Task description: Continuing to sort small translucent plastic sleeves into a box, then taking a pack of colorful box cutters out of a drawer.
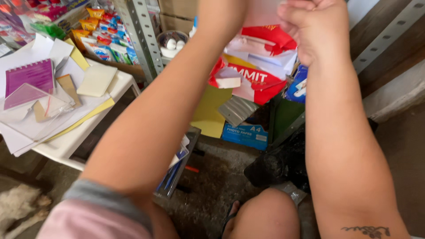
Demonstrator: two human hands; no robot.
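White table (66, 146) at left: loose papers (26, 59), purple spiral notebook (30, 75), clear plastic sheet (37, 104), cream pad (96, 80).

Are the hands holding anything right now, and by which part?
The right hand is closed at the edge of a pale sheet near the frame's top. The left hand is out of view, so its hold cannot be told.

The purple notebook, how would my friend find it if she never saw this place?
Look at the white table on the left, piled with loose papers. Near its far left part lies the purple notebook, with a spiral binding along its top edge. Everything beside it is white, cream or yellow; it alone is purple.
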